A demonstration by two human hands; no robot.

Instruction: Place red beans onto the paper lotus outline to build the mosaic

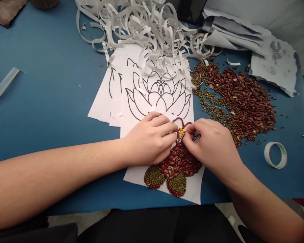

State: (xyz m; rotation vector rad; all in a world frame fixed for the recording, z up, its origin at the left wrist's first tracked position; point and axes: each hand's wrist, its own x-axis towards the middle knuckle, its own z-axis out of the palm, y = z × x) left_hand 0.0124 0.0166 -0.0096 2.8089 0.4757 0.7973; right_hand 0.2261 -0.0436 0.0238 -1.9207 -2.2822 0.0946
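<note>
A bean-and-seed picture lies on white paper [195, 192], its body filled with dark red beans [178, 160] and two rounded lower parts filled with green mung beans [177, 184]. At its upper part sits a small cluster of yellow kernels [182, 131]. My left hand [149, 140] rests on the picture with bent fingers held together, tips just left of the kernels; its thumb is hidden. From the right, my right hand [211, 143] pinches thumb and forefinger beside the kernels. Whatever either hand holds is too small or hidden to make out.
Printed lotus drawings [162, 91] lie beyond my hands, partly under a heap of curled paper strips [142, 23]. A pile of mixed red and green beans [243, 101] spreads at the right, near a tape roll [275, 155]. Crumpled paper [273, 60] lies behind it on the blue table [53, 84].
</note>
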